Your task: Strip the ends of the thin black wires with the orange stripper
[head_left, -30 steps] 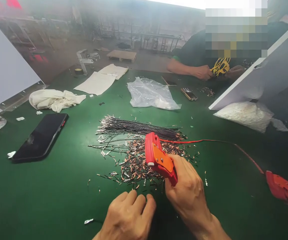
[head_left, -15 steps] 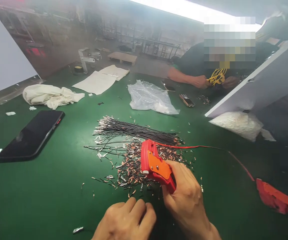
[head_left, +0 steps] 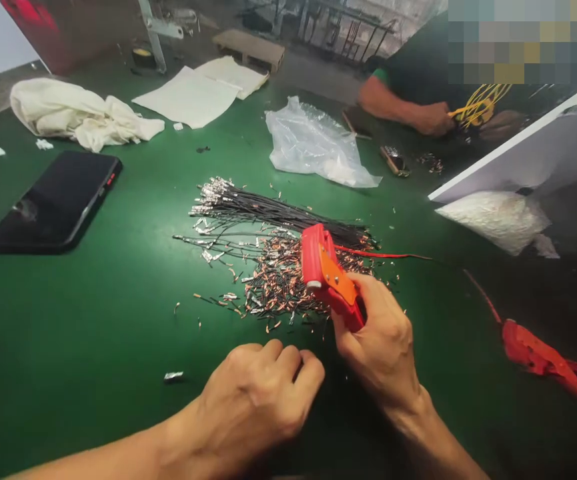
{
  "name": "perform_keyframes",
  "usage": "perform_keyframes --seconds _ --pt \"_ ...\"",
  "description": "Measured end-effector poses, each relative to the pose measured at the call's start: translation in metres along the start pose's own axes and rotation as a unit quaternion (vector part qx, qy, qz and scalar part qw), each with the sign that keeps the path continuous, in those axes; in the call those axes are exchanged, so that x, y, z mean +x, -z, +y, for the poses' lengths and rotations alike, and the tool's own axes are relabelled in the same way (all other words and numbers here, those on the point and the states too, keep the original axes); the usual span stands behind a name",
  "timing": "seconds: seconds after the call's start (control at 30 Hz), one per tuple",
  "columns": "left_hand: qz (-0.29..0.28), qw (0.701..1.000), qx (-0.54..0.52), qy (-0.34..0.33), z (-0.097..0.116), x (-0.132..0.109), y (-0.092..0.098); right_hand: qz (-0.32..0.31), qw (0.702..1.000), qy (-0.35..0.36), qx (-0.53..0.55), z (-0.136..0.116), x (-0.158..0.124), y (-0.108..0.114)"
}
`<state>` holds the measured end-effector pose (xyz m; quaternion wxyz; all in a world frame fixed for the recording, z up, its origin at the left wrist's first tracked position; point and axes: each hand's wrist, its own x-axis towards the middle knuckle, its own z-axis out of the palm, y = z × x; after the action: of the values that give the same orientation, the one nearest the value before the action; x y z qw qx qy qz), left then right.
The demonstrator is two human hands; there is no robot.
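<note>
My right hand (head_left: 381, 333) is wrapped round the handles of a red and orange wire stripper (head_left: 335, 273), its head over a heap of cut wire ends (head_left: 278, 280) with bare copper tips. Nearer to me and to the left, my left hand (head_left: 263, 390) is closed with its fingers curled under. Whatever it may hold is hidden. Behind the stripper lies a bundle of thin black wires (head_left: 278, 210) with silver terminals at their left ends. A few loose black wires (head_left: 223, 245) lie between bundle and heap.
A black phone (head_left: 55, 200) and white cloth (head_left: 83, 117) lie left. Paper (head_left: 188, 97) and a clear plastic bag (head_left: 318, 143) are farther back. At right are a second red hand tool (head_left: 533, 353), a filled bag (head_left: 498, 217) and a panel. A co-worker's hand (head_left: 433, 120) holds yellow wires.
The whole view has tilted down, so the table sits higher in the picture and more of my forearms shows. My right hand still grips the wire stripper; my left hand stays closed.
</note>
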<state>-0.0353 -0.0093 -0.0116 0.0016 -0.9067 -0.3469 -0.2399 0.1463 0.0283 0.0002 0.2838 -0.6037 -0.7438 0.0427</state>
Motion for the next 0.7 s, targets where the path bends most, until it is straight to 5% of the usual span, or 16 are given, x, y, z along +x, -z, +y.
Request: perform_keyframes --seconds 0.43,0.7 --pt "-0.088 0.996 -0.006 0.018 0.0036 -0.0032 -0.0031 -0.007 1.000 -0.008 -0.018 0.0000 0.0001 0.0037" --pt "-0.092 0.995 -0.018 0.035 0.0034 -0.0043 -0.0030 0.002 1.000 0.007 -0.013 -0.0004 -0.0019 0.0032"
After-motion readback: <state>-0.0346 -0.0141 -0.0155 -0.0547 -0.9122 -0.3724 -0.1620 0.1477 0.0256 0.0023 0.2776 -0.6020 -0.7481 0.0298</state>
